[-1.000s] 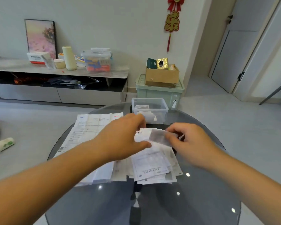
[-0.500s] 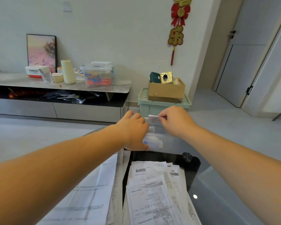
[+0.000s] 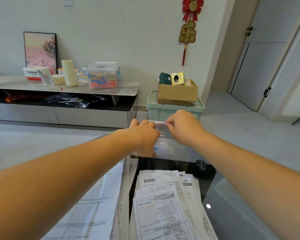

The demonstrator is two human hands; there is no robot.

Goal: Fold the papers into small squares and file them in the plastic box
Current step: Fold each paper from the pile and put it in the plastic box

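Unfolded papers (image 3: 164,210) lie at the near edge of the bench (image 3: 235,201). Further on, my left hand (image 3: 143,137) clasps the plastic box (image 3: 178,151) by its rim, and my right hand (image 3: 182,129) pinches the folded paper (image 3: 160,126) above it. I judge this the filing step: next, lower it in and let go.

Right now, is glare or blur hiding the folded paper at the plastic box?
Head view: no glare there; the folded paper is slightly blurred, print unreadable; the clear plastic box looks faint. Light glints only on the glass table; the receipts are sharp.
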